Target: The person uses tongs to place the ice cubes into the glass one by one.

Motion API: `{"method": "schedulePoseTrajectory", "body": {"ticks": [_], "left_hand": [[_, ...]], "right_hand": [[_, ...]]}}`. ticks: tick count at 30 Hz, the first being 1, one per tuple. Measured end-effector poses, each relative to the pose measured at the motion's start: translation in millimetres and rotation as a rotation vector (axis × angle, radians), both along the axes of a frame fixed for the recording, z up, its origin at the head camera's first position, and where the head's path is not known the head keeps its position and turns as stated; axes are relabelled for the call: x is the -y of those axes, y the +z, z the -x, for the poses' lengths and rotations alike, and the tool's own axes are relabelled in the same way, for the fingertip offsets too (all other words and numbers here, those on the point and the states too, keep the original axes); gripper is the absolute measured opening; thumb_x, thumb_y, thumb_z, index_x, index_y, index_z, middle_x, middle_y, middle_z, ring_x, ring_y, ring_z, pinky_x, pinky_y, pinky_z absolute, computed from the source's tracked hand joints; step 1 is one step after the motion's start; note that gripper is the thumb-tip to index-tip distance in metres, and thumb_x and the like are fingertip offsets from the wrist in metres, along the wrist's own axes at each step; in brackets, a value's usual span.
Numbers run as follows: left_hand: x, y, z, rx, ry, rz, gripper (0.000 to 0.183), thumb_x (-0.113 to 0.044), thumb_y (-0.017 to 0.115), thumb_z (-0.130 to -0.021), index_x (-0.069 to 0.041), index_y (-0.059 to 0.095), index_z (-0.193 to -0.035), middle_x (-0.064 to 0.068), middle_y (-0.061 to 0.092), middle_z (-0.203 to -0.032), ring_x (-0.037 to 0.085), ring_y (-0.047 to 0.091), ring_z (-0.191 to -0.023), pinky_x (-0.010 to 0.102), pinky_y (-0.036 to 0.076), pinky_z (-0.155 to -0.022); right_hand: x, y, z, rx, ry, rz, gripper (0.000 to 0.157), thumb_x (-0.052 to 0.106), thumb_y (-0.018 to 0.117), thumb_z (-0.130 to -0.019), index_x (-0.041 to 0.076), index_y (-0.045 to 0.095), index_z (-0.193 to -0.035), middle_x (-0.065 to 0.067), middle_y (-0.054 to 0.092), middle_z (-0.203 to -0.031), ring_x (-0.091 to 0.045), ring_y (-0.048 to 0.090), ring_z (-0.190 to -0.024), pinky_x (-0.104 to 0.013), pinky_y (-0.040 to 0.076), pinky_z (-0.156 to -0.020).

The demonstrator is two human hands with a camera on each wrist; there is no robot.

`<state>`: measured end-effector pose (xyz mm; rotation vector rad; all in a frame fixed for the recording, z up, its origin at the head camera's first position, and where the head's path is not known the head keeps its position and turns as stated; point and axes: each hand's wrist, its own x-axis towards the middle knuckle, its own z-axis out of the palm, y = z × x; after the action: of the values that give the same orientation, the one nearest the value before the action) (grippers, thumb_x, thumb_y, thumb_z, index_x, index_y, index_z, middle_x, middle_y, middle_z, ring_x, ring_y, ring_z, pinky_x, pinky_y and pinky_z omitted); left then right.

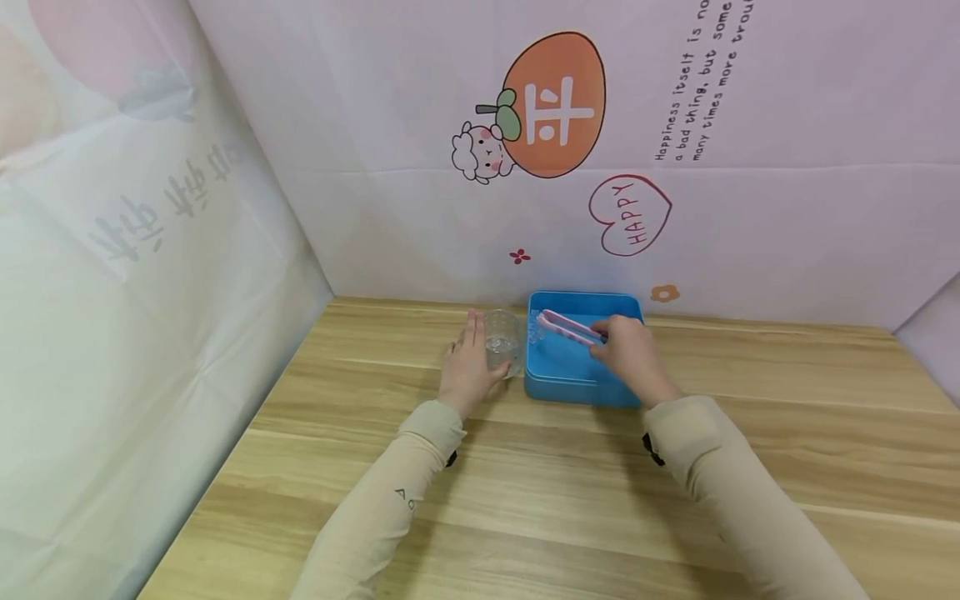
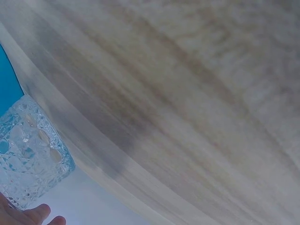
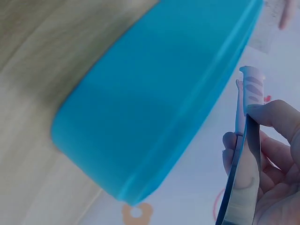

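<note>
Against the left side of a clear cut-glass cup [image 1: 504,343] lies my left hand [image 1: 467,367], its thumb across the near side and its fingers along the left side. The cup's patterned wall [image 2: 33,152] fills the lower left of the left wrist view, with fingertips beside it. My right hand [image 1: 628,352] grips a pair of tongs [image 1: 572,327] with pink-and-white tips and shiny metal arms [image 3: 243,178]. The tongs reach leftward over a blue box [image 1: 577,390]. Their tips are right at several small clear pieces [image 1: 535,332] by the box's left wall.
The cup and box stand side by side at the back of a wooden table [image 1: 525,500]. Close behind rises a white printed backdrop [image 1: 405,233], and another white sheet [image 1: 172,333] hangs along the left edge.
</note>
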<state>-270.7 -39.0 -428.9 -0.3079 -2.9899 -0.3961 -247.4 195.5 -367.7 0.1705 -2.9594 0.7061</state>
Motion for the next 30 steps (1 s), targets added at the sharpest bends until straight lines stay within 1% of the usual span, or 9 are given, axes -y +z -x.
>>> {"method": "schedulePoseTrajectory", "body": {"ticks": [6, 10, 15, 21, 28, 30], "left_hand": [[1, -0.8, 0.0, -0.001, -0.002, -0.005, 0.094, -0.05, 0.06, -0.087, -0.004, 0.01, -0.152, 0.01, 0.009, -0.161, 0.03, 0.041, -0.136, 0.044, 0.034, -0.113], [1, -0.9, -0.4, -0.002, -0.004, 0.001, 0.094, -0.05, 0.059, -0.087, -0.004, 0.009, -0.152, 0.01, 0.009, -0.161, 0.029, 0.041, -0.136, 0.044, 0.034, -0.113], [2, -0.5, -0.7, 0.002, -0.004, 0.01, 0.094, -0.051, 0.059, -0.088, -0.004, 0.009, -0.152, 0.01, 0.008, -0.161, 0.029, 0.04, -0.137, 0.044, 0.033, -0.113], [4, 0.9, -1.1, 0.019, 0.007, 0.018, 0.094, -0.052, 0.058, -0.088, -0.005, 0.009, -0.152, 0.009, 0.007, -0.161, 0.029, 0.04, -0.137, 0.044, 0.032, -0.114], [3, -1.6, 1.1, -0.022, 0.001, 0.029, 0.095, -0.053, 0.06, -0.086, -0.005, 0.011, -0.152, 0.01, 0.012, -0.161, 0.028, 0.049, -0.13, 0.043, 0.037, -0.11], [2, -2.1, 1.3, -0.023, 0.0, 0.03, 0.095, -0.053, 0.06, -0.086, -0.005, 0.011, -0.152, 0.009, 0.011, -0.161, 0.028, 0.05, -0.129, 0.043, 0.038, -0.11]], "right_hand": [[9, 12.1, -4.8, 0.001, 0.018, 0.018, 0.033, 0.009, 0.066, -0.086, -0.002, 0.066, -0.116, -0.022, 0.069, -0.105, -0.027, 0.065, -0.082, -0.036, 0.055, -0.068], [19, 15.4, -8.2, -0.006, 0.045, 0.017, 0.034, 0.009, 0.066, -0.085, -0.001, 0.065, -0.118, -0.022, 0.068, -0.108, -0.03, 0.066, -0.088, -0.039, 0.056, -0.071], [29, 14.4, -10.8, -0.034, 0.086, -0.006, 0.033, 0.008, 0.068, -0.084, -0.002, 0.066, -0.115, -0.02, 0.069, -0.104, -0.029, 0.065, -0.088, -0.041, 0.056, -0.073], [37, 14.0, -12.7, -0.026, 0.108, -0.005, 0.034, 0.006, 0.068, -0.082, -0.002, 0.067, -0.115, -0.019, 0.069, -0.104, -0.027, 0.064, -0.085, -0.039, 0.056, -0.072], [37, 11.4, -13.6, -0.031, 0.112, -0.009, 0.032, 0.006, 0.069, -0.082, -0.001, 0.068, -0.113, -0.018, 0.069, -0.101, -0.025, 0.063, -0.082, -0.038, 0.056, -0.072], [37, 10.6, -13.7, -0.029, 0.11, -0.015, 0.032, 0.006, 0.069, -0.082, -0.001, 0.068, -0.113, -0.017, 0.069, -0.1, -0.025, 0.062, -0.081, -0.038, 0.056, -0.072]]}}
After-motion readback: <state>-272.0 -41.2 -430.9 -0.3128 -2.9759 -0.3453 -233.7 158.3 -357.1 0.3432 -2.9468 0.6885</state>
